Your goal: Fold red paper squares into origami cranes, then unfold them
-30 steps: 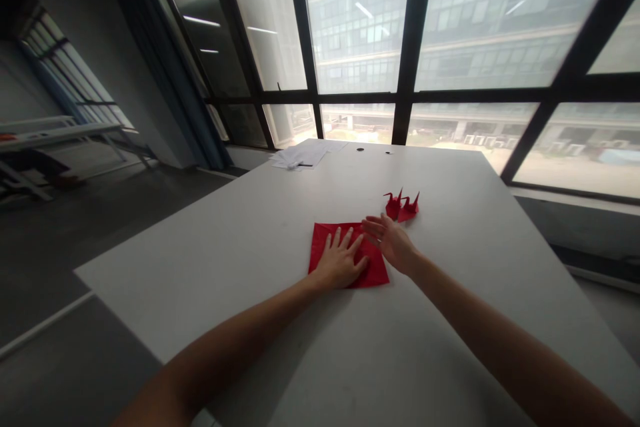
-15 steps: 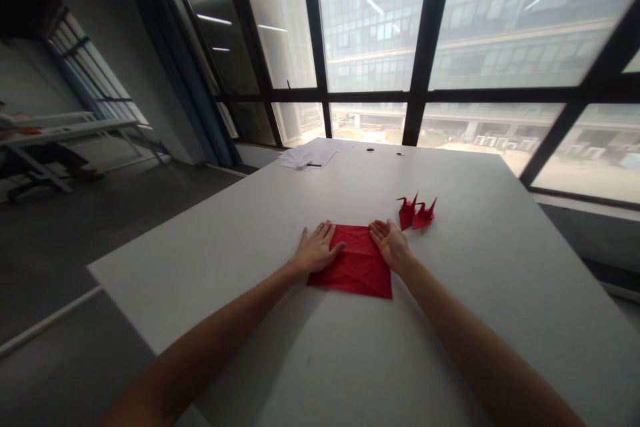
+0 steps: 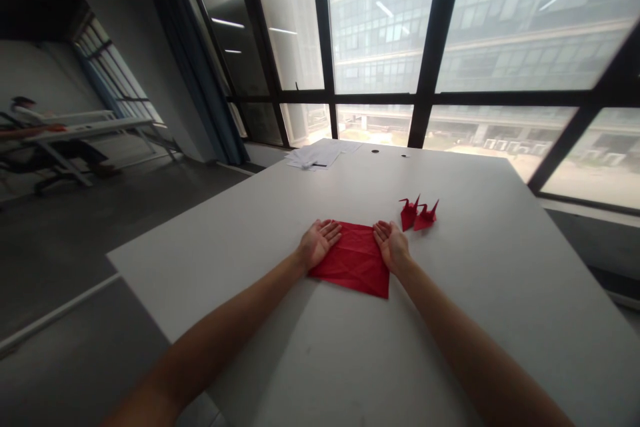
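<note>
A creased red square sheet of origami paper (image 3: 353,259) lies flat on the white table in front of me. My left hand (image 3: 319,242) rests at its left side, palm turned up and fingers stretched over the upper left part. At the right edge is my right hand (image 3: 393,244), also palm up, its fingertips over the upper right corner. Neither hand grips the paper. Just beyond my right hand stand two folded red paper cranes, a left one (image 3: 409,215) and a right one (image 3: 426,216), close beside each other.
White paper sheets (image 3: 320,152) with a dark pen-like item lie at the table's (image 3: 240,234) far left. A round dark cable hole (image 3: 375,151) is near the far edge. Large windows stand behind. Another person (image 3: 30,110) sits at a desk far left.
My left hand has turned from palm down to palm up at the paper's left side. The paper has rotated slightly. My right hand has hardly moved, and the view has shifted a little left.
</note>
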Action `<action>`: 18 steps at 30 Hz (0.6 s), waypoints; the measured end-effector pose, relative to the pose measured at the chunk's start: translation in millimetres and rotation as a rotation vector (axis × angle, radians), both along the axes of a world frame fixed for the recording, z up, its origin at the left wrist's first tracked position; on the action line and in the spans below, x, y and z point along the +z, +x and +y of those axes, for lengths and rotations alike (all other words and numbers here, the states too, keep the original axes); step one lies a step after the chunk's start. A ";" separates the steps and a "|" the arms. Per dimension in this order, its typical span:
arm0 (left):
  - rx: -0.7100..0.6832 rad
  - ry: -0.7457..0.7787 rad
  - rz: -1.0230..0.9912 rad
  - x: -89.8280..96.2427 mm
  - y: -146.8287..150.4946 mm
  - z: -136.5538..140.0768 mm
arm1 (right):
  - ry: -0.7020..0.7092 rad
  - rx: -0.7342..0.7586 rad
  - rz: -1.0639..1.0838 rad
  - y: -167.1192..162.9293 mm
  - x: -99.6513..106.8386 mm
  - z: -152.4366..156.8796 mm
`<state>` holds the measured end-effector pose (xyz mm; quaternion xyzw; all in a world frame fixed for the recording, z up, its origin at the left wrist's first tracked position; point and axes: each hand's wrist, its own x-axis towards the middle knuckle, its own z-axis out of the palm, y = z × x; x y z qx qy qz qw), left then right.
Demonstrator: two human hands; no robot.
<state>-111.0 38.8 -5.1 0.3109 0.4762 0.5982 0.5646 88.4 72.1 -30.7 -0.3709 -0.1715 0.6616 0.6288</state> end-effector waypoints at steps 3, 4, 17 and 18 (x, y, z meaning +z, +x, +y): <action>0.151 0.032 0.130 11.7 -33.4 2.5 | 0.002 -0.014 0.005 -3.0 -0.9 0.0; 0.185 0.056 0.178 14.5 -34.6 2.0 | 0.004 -0.019 0.007 -4.0 -0.9 -0.1; -0.460 0.355 1.682 -14.8 48.2 -33.5 | 0.015 -0.002 -0.010 -0.9 1.3 -2.4; -0.466 0.353 1.693 -14.1 44.4 -34.2 | 0.016 -0.008 -0.013 0.0 2.1 -1.6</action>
